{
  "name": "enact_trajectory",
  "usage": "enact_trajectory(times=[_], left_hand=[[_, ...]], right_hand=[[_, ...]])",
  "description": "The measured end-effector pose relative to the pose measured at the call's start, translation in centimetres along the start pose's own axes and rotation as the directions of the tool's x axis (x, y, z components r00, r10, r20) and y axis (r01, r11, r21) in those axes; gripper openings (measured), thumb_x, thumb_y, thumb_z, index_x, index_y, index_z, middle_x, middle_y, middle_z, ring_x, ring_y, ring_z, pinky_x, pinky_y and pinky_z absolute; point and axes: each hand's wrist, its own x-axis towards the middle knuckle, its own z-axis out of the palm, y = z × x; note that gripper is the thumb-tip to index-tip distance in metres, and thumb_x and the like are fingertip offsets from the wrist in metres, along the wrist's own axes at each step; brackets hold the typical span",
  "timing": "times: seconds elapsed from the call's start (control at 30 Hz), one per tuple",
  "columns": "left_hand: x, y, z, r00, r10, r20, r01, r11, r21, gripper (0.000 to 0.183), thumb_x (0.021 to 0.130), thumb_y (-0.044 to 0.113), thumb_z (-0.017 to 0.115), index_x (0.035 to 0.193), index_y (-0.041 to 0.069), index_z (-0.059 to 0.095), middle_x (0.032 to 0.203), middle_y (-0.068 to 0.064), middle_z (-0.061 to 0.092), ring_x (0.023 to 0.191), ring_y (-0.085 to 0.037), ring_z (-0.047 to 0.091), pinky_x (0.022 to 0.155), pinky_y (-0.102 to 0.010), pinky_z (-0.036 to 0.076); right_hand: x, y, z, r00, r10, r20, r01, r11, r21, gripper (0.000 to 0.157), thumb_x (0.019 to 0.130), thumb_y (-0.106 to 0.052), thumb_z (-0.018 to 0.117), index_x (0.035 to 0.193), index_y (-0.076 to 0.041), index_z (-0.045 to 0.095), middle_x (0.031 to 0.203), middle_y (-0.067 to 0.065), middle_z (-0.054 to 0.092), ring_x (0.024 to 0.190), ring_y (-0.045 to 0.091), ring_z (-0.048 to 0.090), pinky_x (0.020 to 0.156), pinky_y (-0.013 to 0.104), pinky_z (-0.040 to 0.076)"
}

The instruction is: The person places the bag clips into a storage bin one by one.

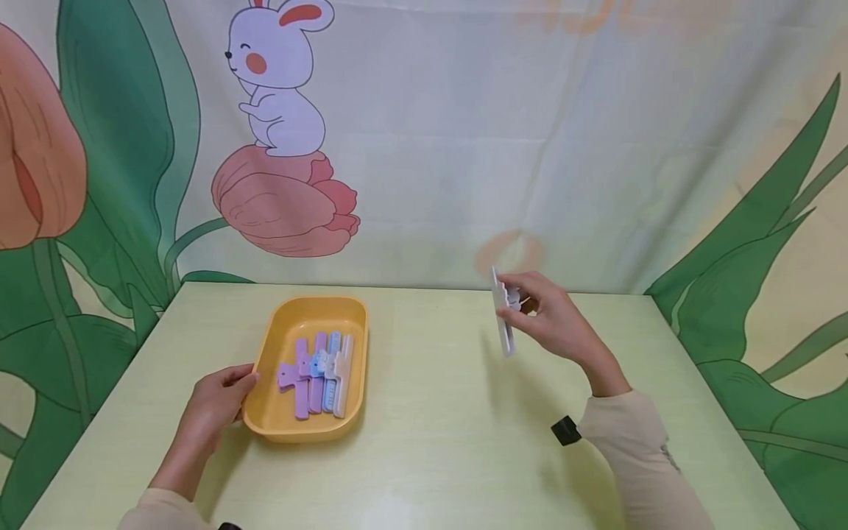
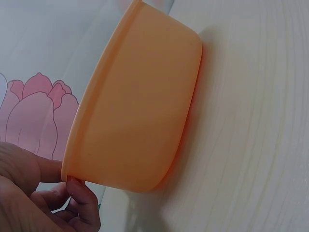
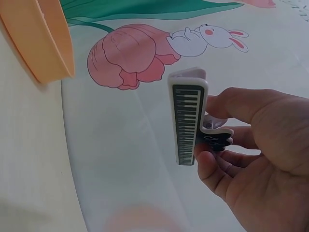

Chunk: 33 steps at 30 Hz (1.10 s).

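Observation:
My right hand (image 1: 546, 316) holds a white clip (image 1: 502, 316) up above the right half of the table. In the right wrist view, the clip (image 3: 187, 123) shows a long jaw with a dark piano-key pattern, and fingers and thumb grip it around its handle side. My left hand (image 1: 215, 403) pinches the left rim of a yellow tray (image 1: 265, 423). The left wrist view shows the thumb and fingers on the corner of the tray (image 2: 140, 101). Inside the tray lie purple clips (image 1: 302, 379), a blue clip (image 1: 331, 372) and a whitish clip (image 1: 344, 375), side by side.
The pale wood-grain table (image 1: 424, 412) carries the tray on its left side. Behind its back edge hangs a curtain (image 1: 430, 147) printed with a rabbit, tulips and leaves. A small black block (image 1: 566, 430) sits at the right sleeve's cuff.

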Motion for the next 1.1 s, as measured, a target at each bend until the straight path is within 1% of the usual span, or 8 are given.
enact_trajectory(times=[0.23, 0.43, 0.6, 0.83, 1.1], left_hand=[[0.0, 0.1, 0.1, 1.000, -0.020, -0.005, 0.020, 1.000, 0.005, 0.051, 0.111, 0.022, 0.047, 0.151, -0.010, 0.041, 0.136, -0.029, 0.052, 0.096, -0.020, 0.061, 0.070, -0.023, 0.056], [0.0, 0.1, 0.0, 1.000, -0.016, -0.002, 0.016, 1.000, -0.004, 0.051, 0.111, 0.021, 0.047, 0.151, -0.011, 0.041, 0.136, -0.029, 0.051, 0.095, -0.019, 0.062, 0.071, -0.024, 0.057], [0.1, 0.0, 0.0, 1.000, -0.017, 0.000, 0.017, 1.000, 0.003, 0.051, 0.111, 0.022, 0.047, 0.151, -0.010, 0.040, 0.137, -0.029, 0.051, 0.095, -0.020, 0.061, 0.071, -0.024, 0.056], [0.0, 0.1, 0.1, 1.000, -0.025, 0.001, 0.025, 1.000, 0.001, 0.051, 0.111, 0.023, 0.047, 0.151, -0.010, 0.041, 0.137, -0.029, 0.051, 0.099, -0.024, 0.061, 0.072, -0.025, 0.057], [-0.1, 0.2, 0.1, 1.000, -0.020, -0.004, 0.020, 1.000, 0.005, 0.050, 0.111, 0.022, 0.047, 0.150, -0.010, 0.042, 0.136, -0.029, 0.052, 0.098, -0.023, 0.061, 0.072, -0.025, 0.057]], right_hand=[[0.6, -0.4, 1.2, 1.000, -0.029, 0.000, 0.029, 0.999, 0.022, 0.045, 0.093, -0.002, 0.075, 0.136, 0.003, 0.063, 0.120, 0.016, 0.062, 0.092, 0.025, 0.062, 0.079, 0.029, 0.055], [1.2, -0.9, 2.1, 1.000, -0.026, 0.016, 0.026, 0.999, 0.035, 0.049, 0.093, -0.003, 0.075, 0.140, 0.001, 0.061, 0.120, 0.016, 0.061, 0.094, 0.025, 0.062, 0.081, 0.032, 0.056], [1.6, -1.4, 2.9, 0.999, -0.031, 0.028, 0.029, 0.999, 0.042, 0.049, 0.094, -0.004, 0.075, 0.140, 0.001, 0.061, 0.121, 0.014, 0.062, 0.092, 0.025, 0.064, 0.081, 0.034, 0.056], [2.4, -2.3, 4.1, 0.998, -0.061, 0.034, 0.059, 0.997, 0.058, 0.049, 0.093, -0.004, 0.075, 0.140, 0.001, 0.061, 0.118, 0.015, 0.062, 0.092, 0.025, 0.063, 0.081, 0.036, 0.056], [3.3, -2.5, 5.3, 0.995, -0.091, 0.039, 0.088, 0.994, 0.070, 0.048, 0.093, -0.005, 0.076, 0.139, 0.001, 0.063, 0.112, 0.012, 0.063, 0.091, 0.024, 0.065, 0.082, 0.035, 0.057]])
